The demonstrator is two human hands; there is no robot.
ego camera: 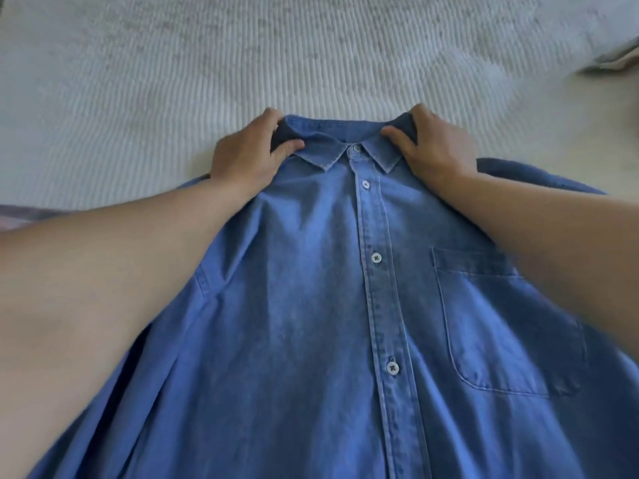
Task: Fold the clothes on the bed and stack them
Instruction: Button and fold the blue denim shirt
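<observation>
A blue denim button-up shirt (311, 288) lies front side up on the bed, buttoned, with its collar pointing away from me and a chest pocket on the right. My left hand (247, 150) pinches the left end of the collar between thumb and fingers. At the collar's right end my right hand (435, 146) grips the fabric the same way. Both forearms stretch over the shirt's shoulders and hide parts of the sleeves.
The bed is covered by a pale ribbed bedspread (276, 57) that stretches beyond the collar. A bit of beige fabric (619, 57) shows at the far right edge. A pinkish cloth (14, 217) peeks out at the left edge.
</observation>
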